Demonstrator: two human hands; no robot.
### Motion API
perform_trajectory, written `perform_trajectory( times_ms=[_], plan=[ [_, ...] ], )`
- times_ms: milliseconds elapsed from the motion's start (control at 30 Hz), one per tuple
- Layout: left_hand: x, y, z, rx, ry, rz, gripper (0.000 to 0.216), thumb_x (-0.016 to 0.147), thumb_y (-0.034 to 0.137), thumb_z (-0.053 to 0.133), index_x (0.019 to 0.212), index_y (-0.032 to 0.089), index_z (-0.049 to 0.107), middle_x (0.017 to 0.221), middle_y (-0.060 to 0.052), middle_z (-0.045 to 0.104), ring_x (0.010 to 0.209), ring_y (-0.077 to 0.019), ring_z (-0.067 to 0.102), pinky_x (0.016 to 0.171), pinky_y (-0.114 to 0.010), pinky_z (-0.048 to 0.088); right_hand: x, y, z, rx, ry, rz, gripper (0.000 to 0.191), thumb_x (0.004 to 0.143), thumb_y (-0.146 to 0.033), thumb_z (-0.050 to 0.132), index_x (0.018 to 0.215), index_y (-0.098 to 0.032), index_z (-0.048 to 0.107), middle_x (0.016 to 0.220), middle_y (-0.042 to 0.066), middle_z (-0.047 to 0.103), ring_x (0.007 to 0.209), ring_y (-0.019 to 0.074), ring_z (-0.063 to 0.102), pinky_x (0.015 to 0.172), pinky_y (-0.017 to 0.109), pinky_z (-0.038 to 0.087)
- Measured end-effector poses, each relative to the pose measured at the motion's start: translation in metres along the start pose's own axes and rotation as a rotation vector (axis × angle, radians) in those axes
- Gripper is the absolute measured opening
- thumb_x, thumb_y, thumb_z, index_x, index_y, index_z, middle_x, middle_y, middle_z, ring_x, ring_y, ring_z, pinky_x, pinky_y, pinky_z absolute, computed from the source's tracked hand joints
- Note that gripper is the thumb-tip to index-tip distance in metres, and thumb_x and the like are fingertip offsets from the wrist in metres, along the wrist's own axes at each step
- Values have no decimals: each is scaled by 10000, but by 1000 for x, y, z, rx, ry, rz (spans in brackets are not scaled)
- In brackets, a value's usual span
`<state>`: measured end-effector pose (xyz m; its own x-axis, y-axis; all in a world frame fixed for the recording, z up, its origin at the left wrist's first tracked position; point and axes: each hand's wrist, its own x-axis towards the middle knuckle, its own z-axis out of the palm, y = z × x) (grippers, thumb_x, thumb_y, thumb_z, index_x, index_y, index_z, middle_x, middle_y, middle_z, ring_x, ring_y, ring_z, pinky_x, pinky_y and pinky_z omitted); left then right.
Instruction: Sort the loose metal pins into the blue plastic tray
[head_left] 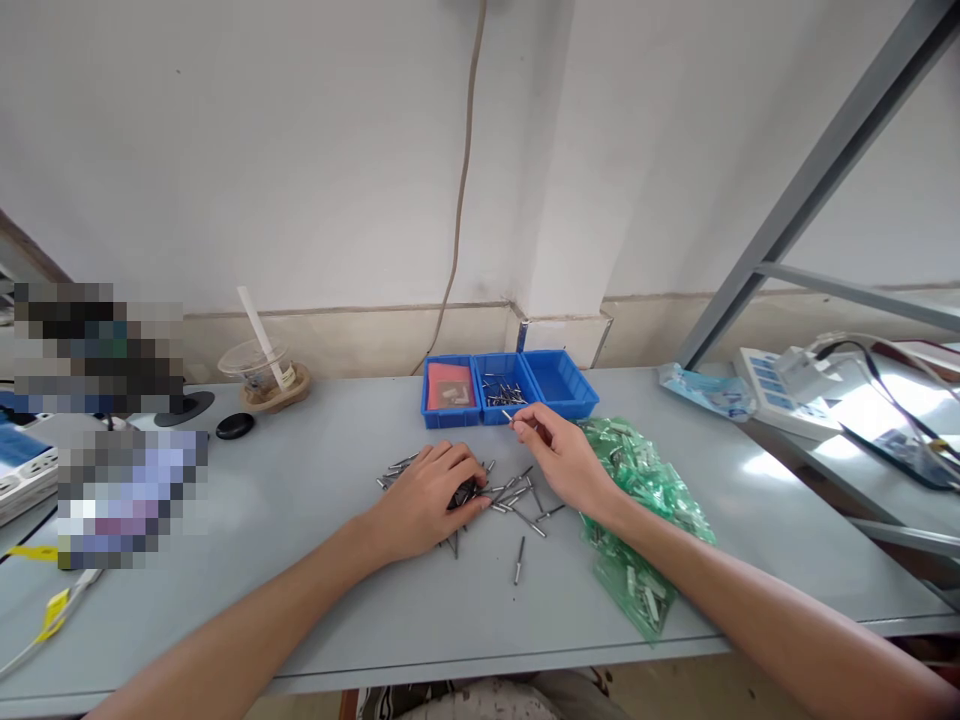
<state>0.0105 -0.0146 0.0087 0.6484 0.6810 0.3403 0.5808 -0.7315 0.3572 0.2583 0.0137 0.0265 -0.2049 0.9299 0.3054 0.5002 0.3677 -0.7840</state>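
Observation:
Several small metal pins [517,495] lie scattered on the grey table [322,560]. My left hand [431,495] rests over the heap, fingers curled round a bunch of pins. My right hand [559,450] is raised a little above the table, just in front of the blue tray [510,388]. Its thumb and fingertips pinch one metal pin [508,415] near the tray's middle compartment, which holds more pins. The left compartment holds a pink piece with small white bits; the right one looks bare.
A green plastic bag [637,510] of small parts lies under my right forearm. A plastic cup with a white stick [262,368] stands at the back left, beside a black oval object [235,426]. A grey metal frame [817,170] and white devices [787,375] stand at right.

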Motion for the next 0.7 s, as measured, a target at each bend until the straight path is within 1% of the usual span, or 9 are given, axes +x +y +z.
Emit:
perform_trajectory(
  times_ms=[167, 233, 467, 567, 700],
  plan=[
    [0, -1, 2, -1, 14, -13, 116, 1058, 343, 614, 1073, 229, 625, 1075, -48, 656, 988, -242, 590, 890, -398, 476, 0, -2, 0, 48, 51, 10, 175, 1035, -432, 540, 1044, -270, 607, 917, 11, 630, 712, 195, 501, 669, 341, 419],
    [0, 0, 2, -3, 11, -17, 114, 1058, 342, 616, 1075, 230, 629, 1071, -46, 657, 981, -240, 588, 889, -398, 480, 1, -3, -1, 64, 47, 6, 170, 1023, -436, 565, 1034, -271, 603, 943, 18, 638, 697, 192, 496, 656, 341, 423],
    [1, 0, 0, -11, 40, -18, 121, 1060, 343, 607, 1040, 227, 637, 1046, -48, 656, 957, -235, 592, 869, -388, 500, 2, -6, -4, 114, 47, -19, 138, 971, -404, 668, 977, -269, 638, 897, 18, 641, 776, 206, 547, 716, 348, 463],
    [2, -1, 1, -13, 49, -21, 108, 1057, 333, 610, 1038, 229, 629, 1043, -43, 653, 938, -231, 589, 858, -381, 502, 3, -7, -5, 210, 5, 6, 178, 960, -439, 692, 971, -267, 646, 851, 8, 618, 760, 197, 541, 702, 342, 464],
    [2, -2, 2, -6, 47, -20, 93, 1052, 318, 616, 1026, 229, 623, 1029, -38, 649, 919, -227, 582, 854, -375, 495, 5, -9, -7, 447, -80, 114, 276, 989, -519, 648, 986, -245, 673, 853, 9, 607, 669, 151, 475, 640, 316, 441]
  ],
)
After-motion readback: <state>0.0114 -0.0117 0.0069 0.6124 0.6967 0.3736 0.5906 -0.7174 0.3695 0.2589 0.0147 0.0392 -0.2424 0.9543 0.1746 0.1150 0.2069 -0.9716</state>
